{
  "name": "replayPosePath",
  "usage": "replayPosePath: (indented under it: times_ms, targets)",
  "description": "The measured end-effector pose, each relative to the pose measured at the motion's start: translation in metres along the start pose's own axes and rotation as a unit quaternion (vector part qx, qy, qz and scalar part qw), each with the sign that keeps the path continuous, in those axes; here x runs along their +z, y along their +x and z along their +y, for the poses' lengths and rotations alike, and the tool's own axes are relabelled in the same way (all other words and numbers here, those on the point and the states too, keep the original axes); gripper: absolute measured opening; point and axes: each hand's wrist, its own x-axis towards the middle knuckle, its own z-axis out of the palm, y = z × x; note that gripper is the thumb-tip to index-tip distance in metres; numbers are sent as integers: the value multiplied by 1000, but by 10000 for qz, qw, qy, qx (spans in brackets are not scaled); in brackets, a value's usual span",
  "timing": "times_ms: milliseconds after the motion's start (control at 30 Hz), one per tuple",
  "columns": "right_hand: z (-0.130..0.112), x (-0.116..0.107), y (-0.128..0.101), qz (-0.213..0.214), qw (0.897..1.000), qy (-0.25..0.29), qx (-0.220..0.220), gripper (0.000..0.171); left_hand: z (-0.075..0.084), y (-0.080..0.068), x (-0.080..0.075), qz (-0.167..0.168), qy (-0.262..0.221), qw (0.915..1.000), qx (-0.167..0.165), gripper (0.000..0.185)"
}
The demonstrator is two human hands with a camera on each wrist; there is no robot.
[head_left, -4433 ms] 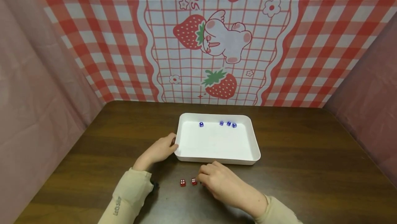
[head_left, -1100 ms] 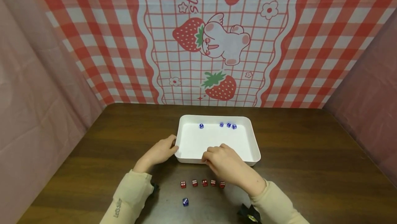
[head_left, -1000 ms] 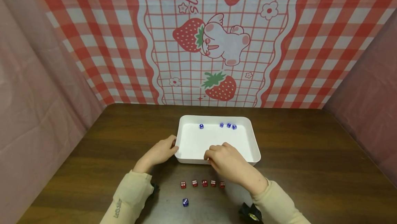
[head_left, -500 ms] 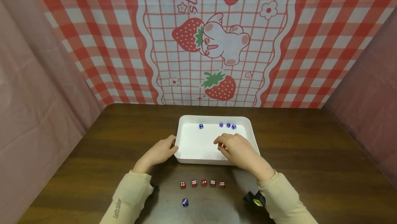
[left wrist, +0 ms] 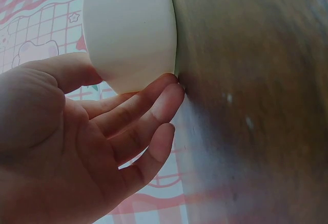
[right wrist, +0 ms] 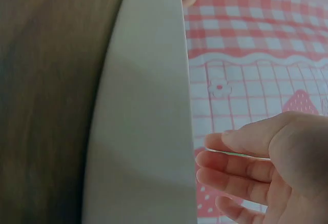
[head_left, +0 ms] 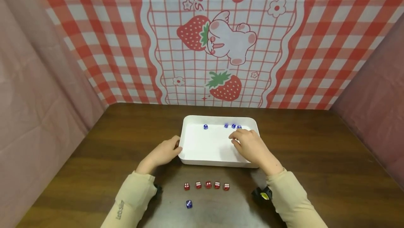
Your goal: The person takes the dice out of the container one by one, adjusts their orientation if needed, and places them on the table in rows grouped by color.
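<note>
A white tray (head_left: pixel 189 121) sits mid-table, with several small blue dice (head_left: pixel 226 125) along its far wall. My right hand (head_left: pixel 249 145) hovers over the tray's right half. Its fingers (right wrist: pixel 241 162) are relaxed and hold nothing, and the tips are just short of the rightmost blue die (head_left: pixel 238 127). My left hand (head_left: pixel 164 152) rests against the tray's near left corner (left wrist: pixel 128 29), fingers (left wrist: pixel 148 111) straight along its wall. A row of several red dice (head_left: pixel 208 185) lies on the table in front of the tray, with one blue die (head_left: pixel 188 203) nearer me.
The dark wooden table (head_left: pixel 315 158) is closed in by a red checked strawberry cloth (head_left: pixel 221 45) at the back and pink cloth (head_left: pixel 38 98) on both sides. Black wrist cameras (head_left: pixel 262 193) sit under each sleeve.
My right hand has moved from the tray's near edge across it to the far right, close to the blue dice. The red row has grown since the earliest frame. The left hand stays put.
</note>
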Motion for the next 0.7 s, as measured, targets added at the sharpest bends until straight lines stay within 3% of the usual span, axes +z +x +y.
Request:
replayPosePath:
  times_ms: [300,700]
  targets:
    - [17,-3,0,222,9997,2,65,8,2,-1,-2,-19,-9,10000,-47,25]
    - [31,9,1,-104,9990,323,285,12,-2,1,1,-20,-13,10000,8,26]
